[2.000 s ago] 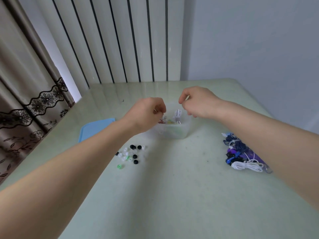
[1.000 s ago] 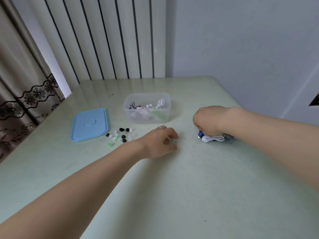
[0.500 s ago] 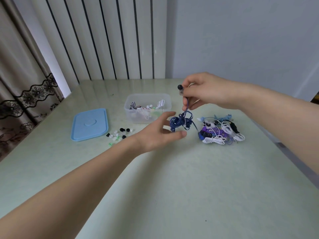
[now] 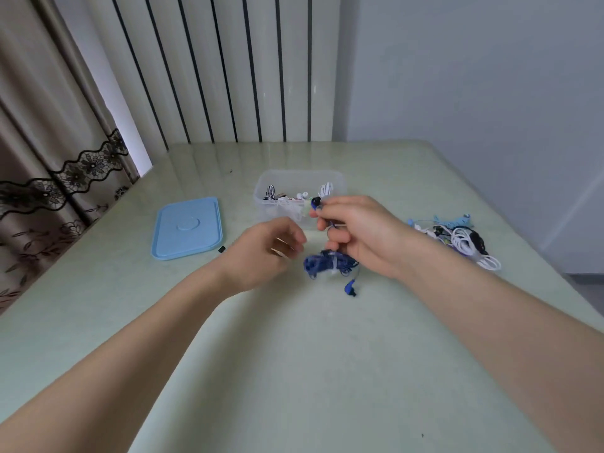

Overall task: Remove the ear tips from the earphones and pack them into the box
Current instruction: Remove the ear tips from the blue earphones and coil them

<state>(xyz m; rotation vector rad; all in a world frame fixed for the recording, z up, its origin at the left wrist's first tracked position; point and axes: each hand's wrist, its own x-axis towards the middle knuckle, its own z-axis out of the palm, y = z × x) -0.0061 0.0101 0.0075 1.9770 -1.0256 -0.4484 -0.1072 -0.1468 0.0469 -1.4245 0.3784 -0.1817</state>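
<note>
- Head view: right hand (image 4: pixel 356 233) is raised over the table (image 4: pixel 327 371), fingers curled round the blue earphones (image 4: pixel 330 264). Finger and thumb pinch the cable just under one earbud, so the black ear tip (image 4: pixel 315 201) stands clear above the fingertips.
- Bundled blue cord hangs below the right palm; second blue earbud (image 4: pixel 350 287) dangles lowest, close to or on the table, cannot tell which.
- Left hand (image 4: pixel 261 253) holds nothing. Fingers loosely bent, blurred, just left of the cord bundle and near the right hand's fingers.
- Handling, judged: ear tip looks like soft silicone, very light, small. It should deform under a pinch and peel off its nozzle with a pull-and-roll. Best hold is on the tip's skirt with left finger and thumb, while the right hand braces the hard bud body, not the thin cable.
- Risk, judged: a freed tip is likely to spring or roll away, so keep the pinch closed.
- Cord is limp and tangles readily; it is better carried as a bundle.
- Clear plastic box (image 4: pixel 261 191) stands open just beyond the hands, with white and dark earphones already inside.
- Blue lid (image 4: pixel 188 228) lies flat to the left; one small dark tip (image 4: pixel 222 249) sits just beside its near corner.
- Earphone pile (image 4: pixel 457 237) of white, black and light-blue cables waits to the right.
</note>
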